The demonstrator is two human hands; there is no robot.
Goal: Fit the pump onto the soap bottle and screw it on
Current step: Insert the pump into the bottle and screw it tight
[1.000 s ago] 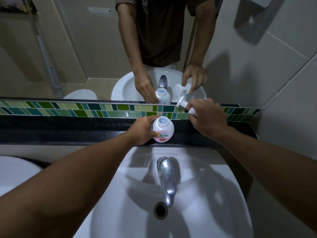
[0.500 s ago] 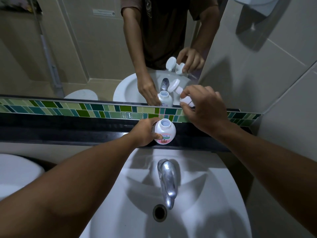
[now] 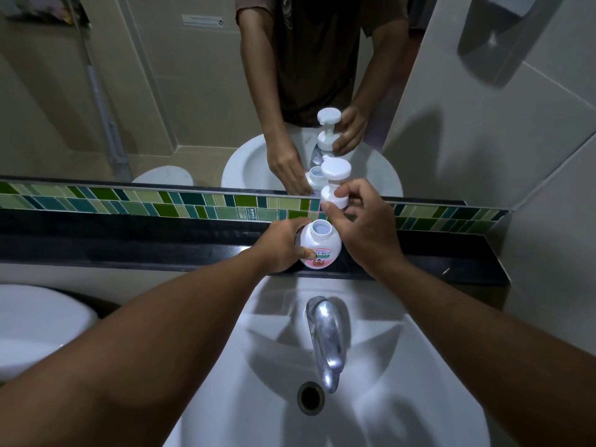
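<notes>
From the head view, the soap bottle [image 3: 320, 245] stands upright on the black ledge [image 3: 129, 240] behind the sink [image 3: 371, 398], its open neck pointing straight up. The left hand [image 3: 280, 246] has its grip wrapped around the bottle's side — thumb across the label. The right hand [image 3: 361, 227] pinches the white pump [image 3: 335, 183] by its collar, above and just behind the neck; the pump's long axis is near vertical, its flat head uppermost — not yet on the bottle.
</notes>
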